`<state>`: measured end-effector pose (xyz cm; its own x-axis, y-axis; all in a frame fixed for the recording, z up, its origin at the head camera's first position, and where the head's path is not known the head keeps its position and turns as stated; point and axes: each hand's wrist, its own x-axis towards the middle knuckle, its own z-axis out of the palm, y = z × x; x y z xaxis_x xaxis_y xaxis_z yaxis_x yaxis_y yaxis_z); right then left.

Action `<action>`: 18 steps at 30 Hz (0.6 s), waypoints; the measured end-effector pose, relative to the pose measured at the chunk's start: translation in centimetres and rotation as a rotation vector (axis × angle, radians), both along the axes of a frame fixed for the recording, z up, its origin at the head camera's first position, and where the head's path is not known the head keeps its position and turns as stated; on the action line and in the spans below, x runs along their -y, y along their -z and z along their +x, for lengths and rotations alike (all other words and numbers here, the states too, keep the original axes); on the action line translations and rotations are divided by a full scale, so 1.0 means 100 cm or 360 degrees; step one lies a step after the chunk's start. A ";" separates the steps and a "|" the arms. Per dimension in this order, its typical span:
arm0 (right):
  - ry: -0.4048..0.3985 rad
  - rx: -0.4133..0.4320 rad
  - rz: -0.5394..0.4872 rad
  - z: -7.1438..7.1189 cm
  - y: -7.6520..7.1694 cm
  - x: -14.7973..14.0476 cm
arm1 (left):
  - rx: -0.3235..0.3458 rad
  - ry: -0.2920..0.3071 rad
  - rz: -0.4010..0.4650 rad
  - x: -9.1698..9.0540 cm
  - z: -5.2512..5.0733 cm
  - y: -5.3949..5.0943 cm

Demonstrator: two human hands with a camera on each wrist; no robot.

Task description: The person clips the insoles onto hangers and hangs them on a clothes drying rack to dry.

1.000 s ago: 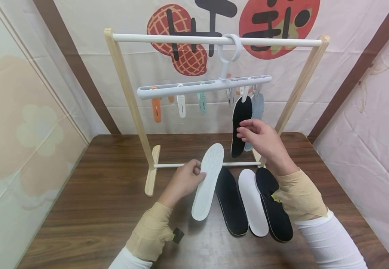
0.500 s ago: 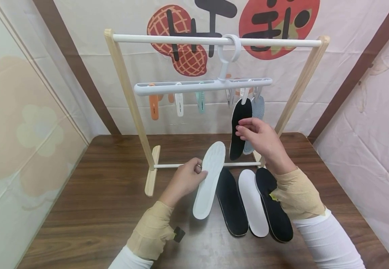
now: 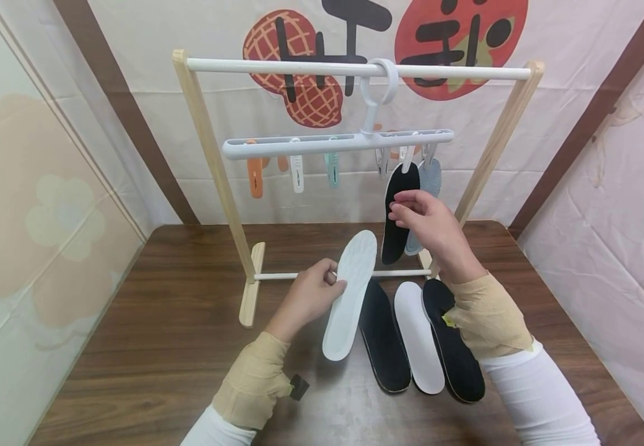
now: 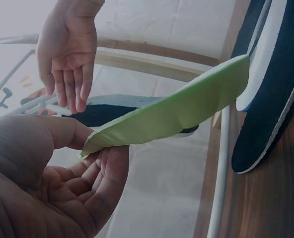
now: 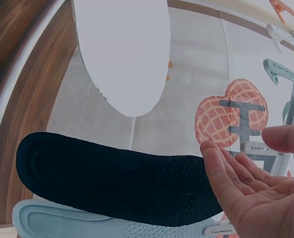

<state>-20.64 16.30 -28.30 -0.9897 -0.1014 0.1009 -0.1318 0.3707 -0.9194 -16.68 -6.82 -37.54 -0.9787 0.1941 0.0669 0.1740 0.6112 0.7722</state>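
My left hand (image 3: 312,294) pinches a white insole (image 3: 350,294) at its side edge, tilted above the table. In the left wrist view its green underside (image 4: 182,106) faces the camera. My right hand (image 3: 433,226), fingers loosely bent and holding nothing, is by a black insole (image 3: 393,238) that hangs from a white clothespin (image 3: 408,158). In the right wrist view, thumb and fingers are apart beside the hanging black insole (image 5: 117,178); whether they touch it I cannot tell. A light blue insole (image 3: 431,176) hangs just behind, partly hidden.
A pale hanger (image 3: 300,145) hooks on the rack's white top bar (image 3: 277,65). An orange clothespin (image 3: 255,176), a white one (image 3: 296,173) and a teal one (image 3: 331,170) hang at left. On the table (image 3: 160,347) lie a black insole (image 3: 383,341), a white one (image 3: 419,341) and another black one (image 3: 458,353).
My left hand has moved slightly up and right with the white insole. The hanger has tilted a little, its left end now higher. My right hand has barely moved.
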 end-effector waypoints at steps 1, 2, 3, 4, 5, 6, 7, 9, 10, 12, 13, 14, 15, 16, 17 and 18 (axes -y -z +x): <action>0.0003 -0.0001 -0.0016 -0.001 0.000 0.000 | -0.0003 -0.0001 0.0002 0.000 0.000 0.000; 0.0005 -0.0005 -0.0030 -0.002 0.000 0.000 | -0.0004 0.0000 0.0006 -0.001 0.000 -0.001; 0.0005 -0.0013 -0.0041 -0.003 0.000 0.000 | -0.0006 0.0001 0.0009 -0.001 0.000 -0.001; 0.0004 -0.0021 -0.0056 -0.004 0.000 0.001 | -0.0007 0.0000 0.0012 -0.001 0.000 -0.002; 0.0004 -0.0028 -0.0066 -0.005 -0.001 0.001 | -0.0008 0.0000 0.0015 -0.001 0.000 -0.002; 0.0003 -0.0034 -0.0077 -0.005 -0.001 0.002 | -0.0009 -0.0001 0.0019 -0.001 -0.001 -0.002; 0.0004 -0.0038 -0.0084 -0.005 -0.002 0.003 | -0.0010 -0.0002 0.0021 -0.001 -0.001 -0.002; 0.0004 -0.0040 -0.0097 -0.006 -0.004 0.004 | -0.0013 -0.0003 0.0029 -0.002 -0.001 -0.002; 0.0005 -0.0039 -0.0106 -0.006 -0.005 0.005 | -0.0013 -0.0005 0.0034 -0.002 -0.001 -0.002; 0.0012 -0.0041 -0.0100 -0.006 -0.006 0.006 | -0.0011 -0.0004 0.0045 -0.002 -0.002 -0.003; 0.0017 -0.0043 -0.0098 -0.007 -0.007 0.006 | -0.0015 -0.0004 0.0049 -0.003 -0.002 -0.003; 0.0021 -0.0046 -0.0099 -0.008 -0.007 0.006 | -0.0020 -0.0002 0.0052 -0.002 -0.002 -0.003; 0.0025 -0.0053 -0.0100 -0.009 -0.007 0.007 | -0.0022 -0.0001 0.0056 -0.002 -0.003 -0.003; 0.0027 -0.0058 -0.0106 -0.009 -0.007 0.007 | -0.0022 0.0002 0.0060 -0.002 -0.003 -0.003; 0.0033 -0.0060 -0.0102 -0.010 -0.007 0.007 | -0.0023 0.0003 0.0063 -0.002 -0.003 -0.003; 0.0036 -0.0064 -0.0099 -0.010 -0.007 0.008 | -0.0024 0.0004 0.0065 -0.002 -0.003 -0.003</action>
